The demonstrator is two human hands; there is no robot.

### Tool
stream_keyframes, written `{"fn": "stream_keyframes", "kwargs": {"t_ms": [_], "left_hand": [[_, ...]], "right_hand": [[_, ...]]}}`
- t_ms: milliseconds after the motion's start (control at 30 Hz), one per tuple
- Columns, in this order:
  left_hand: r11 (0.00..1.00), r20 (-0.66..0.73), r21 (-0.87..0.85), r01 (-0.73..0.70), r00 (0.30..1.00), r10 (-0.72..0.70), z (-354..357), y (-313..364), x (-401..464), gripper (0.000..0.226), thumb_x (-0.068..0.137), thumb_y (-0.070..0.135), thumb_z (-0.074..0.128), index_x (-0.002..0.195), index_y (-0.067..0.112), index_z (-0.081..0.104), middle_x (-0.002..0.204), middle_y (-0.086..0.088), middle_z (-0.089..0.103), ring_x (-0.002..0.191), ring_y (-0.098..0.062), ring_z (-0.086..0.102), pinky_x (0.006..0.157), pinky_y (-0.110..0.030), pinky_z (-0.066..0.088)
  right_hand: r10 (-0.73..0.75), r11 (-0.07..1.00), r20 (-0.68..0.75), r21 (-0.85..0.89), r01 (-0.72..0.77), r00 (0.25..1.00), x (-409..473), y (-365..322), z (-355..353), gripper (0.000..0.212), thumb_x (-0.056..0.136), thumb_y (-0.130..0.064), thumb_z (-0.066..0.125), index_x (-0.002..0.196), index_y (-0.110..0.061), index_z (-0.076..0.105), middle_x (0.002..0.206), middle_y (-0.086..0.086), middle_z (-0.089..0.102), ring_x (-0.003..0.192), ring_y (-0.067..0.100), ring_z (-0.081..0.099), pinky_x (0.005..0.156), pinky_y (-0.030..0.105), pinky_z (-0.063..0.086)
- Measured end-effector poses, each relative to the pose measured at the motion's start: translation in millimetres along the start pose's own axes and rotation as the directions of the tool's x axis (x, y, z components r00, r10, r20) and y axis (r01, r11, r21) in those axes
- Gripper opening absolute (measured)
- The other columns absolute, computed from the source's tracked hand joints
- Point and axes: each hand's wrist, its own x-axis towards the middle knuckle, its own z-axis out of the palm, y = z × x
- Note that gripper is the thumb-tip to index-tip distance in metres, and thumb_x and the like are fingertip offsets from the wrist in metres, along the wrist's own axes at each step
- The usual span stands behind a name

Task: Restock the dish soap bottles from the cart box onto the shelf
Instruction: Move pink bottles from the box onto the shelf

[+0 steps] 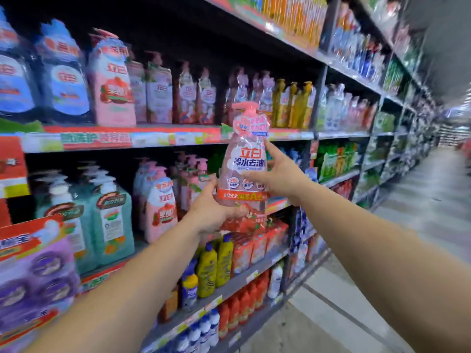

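Note:
A pink dish soap bottle with a pump top and a red band near its base is held upright in front of the shelves. My left hand grips it from below at its left base. My right hand holds its right side, index finger stretched up along the neck. Behind it, the shelf with a red price strip carries a row of similar pink bottles. The cart box is out of view.
Blue bottles stand at the upper left, yellow bottles to the right of the pink row. Lower shelves hold green pump bottles, pink ones and small yellow bottles. The aisle floor runs off to the right.

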Motion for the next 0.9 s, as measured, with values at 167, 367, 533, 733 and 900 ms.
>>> {"fn": "stream_keyframes", "kwargs": {"t_ms": [167, 367, 533, 733, 900], "left_hand": [[0.994, -0.006, -0.017, -0.112, 0.994, 0.112, 25, 33, 100, 0.083, 0.055, 0.01, 0.095, 0.125, 0.023, 0.051, 0.102, -0.001, 0.073, 0.091, -0.019, 0.071, 0.084, -0.042, 0.059], [0.984, -0.001, 0.021, -0.179, 0.984, 0.179, 39, 75, 205, 0.065, 0.067, 0.007, 0.088, 0.12, 0.02, 0.053, 0.092, 0.003, 0.073, 0.076, -0.008, 0.069, 0.063, -0.021, 0.058], [0.944, -0.045, 0.204, -0.26, 0.961, 0.274, 48, 111, 277, 0.05, 0.069, 0.015, 0.088, 0.104, 0.026, 0.053, 0.088, 0.011, 0.068, 0.068, 0.003, 0.061, 0.051, -0.004, 0.046], [0.925, -0.164, 0.298, -0.236, 0.942, 0.293, 59, 127, 372, 0.079, 0.058, 0.021, 0.094, 0.125, 0.019, 0.052, 0.103, 0.0, 0.072, 0.092, -0.017, 0.071, 0.088, -0.038, 0.057], [0.919, -0.31, 0.365, -0.146, 0.912, 0.268, 74, 113, 437, 0.092, 0.045, 0.028, 0.098, 0.124, 0.021, 0.052, 0.107, 0.0, 0.071, 0.097, -0.018, 0.07, 0.091, -0.042, 0.056]], "right_hand": [[-0.056, 0.998, -0.076, 0.008, 0.057, 0.996, 87, 10, -42, 0.089, 0.08, -0.022, 0.079, 0.15, -0.037, 0.026, 0.104, -0.011, 0.07, 0.096, 0.013, 0.069, 0.07, 0.029, 0.057], [-0.141, 0.99, -0.167, -0.041, 0.136, 0.976, 194, 15, -82, 0.08, 0.077, -0.029, 0.082, 0.143, -0.023, 0.038, 0.102, -0.006, 0.072, 0.084, 0.008, 0.071, 0.066, 0.027, 0.057], [-0.245, 0.97, -0.197, -0.044, 0.241, 0.949, 271, 19, -113, 0.051, 0.081, -0.028, 0.078, 0.123, -0.022, 0.051, 0.091, -0.013, 0.067, 0.069, -0.004, 0.067, 0.052, 0.017, 0.051], [-0.41, 0.911, -0.19, -0.034, 0.411, 0.892, 373, 41, -131, 0.063, 0.077, -0.029, 0.081, 0.131, -0.02, 0.051, 0.112, -0.003, 0.068, 0.098, 0.012, 0.068, 0.08, 0.037, 0.059], [-0.477, 0.877, -0.126, -0.001, 0.48, 0.87, 442, 78, -135, 0.069, 0.079, -0.023, 0.08, 0.139, -0.017, 0.045, 0.12, -0.002, 0.066, 0.105, 0.01, 0.063, 0.089, 0.032, 0.056]]}}
